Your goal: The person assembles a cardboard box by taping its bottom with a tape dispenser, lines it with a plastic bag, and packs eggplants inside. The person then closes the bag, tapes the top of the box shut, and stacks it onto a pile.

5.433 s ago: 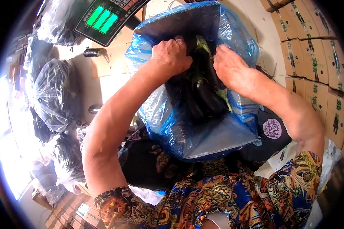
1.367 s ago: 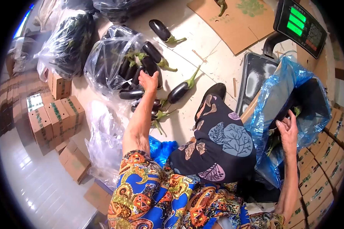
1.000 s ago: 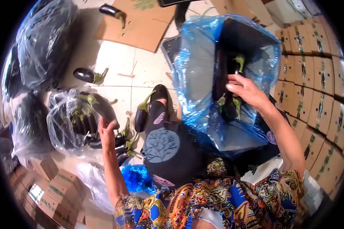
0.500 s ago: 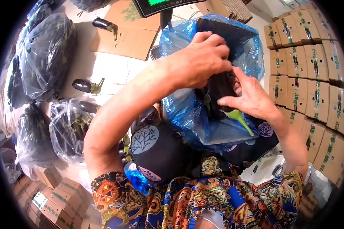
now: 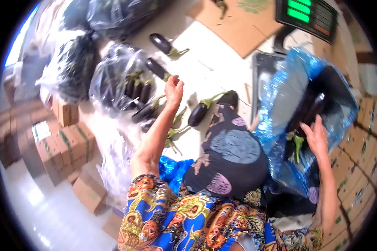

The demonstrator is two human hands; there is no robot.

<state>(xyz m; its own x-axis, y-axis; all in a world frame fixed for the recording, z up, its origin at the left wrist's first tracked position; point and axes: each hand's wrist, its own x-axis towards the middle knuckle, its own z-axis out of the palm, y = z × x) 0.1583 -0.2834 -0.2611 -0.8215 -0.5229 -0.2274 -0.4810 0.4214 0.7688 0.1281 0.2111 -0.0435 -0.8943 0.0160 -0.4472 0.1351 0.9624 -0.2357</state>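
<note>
My left hand (image 5: 174, 90) has its fingers curled at the green stem end of a dark eggplant (image 5: 156, 67), beside an open clear bag (image 5: 109, 83) of eggplants. The hand covers most of that stem. My right hand (image 5: 316, 136) is inside a box lined with a blue plastic bag (image 5: 276, 113). Its thumb and fingers are apart, against a glossy eggplant (image 5: 316, 106) in the box. Another eggplant (image 5: 197, 113) lies on the floor near my foot, and several more lie below the clear bag.
A scale with a lit green display (image 5: 299, 9) stands behind the blue-lined box. Flat cardboard (image 5: 238, 25) and a single eggplant (image 5: 161, 43) lie on the floor. Filled bags (image 5: 69, 67) are at the upper left. Cartons are stacked at the left (image 5: 63, 146) and right (image 5: 360, 159).
The view has swung left. My left hand has left the blue-lined box and moved to the eggplants by the clear bag. My right hand remains in the box, where the last eggplant now lies.
</note>
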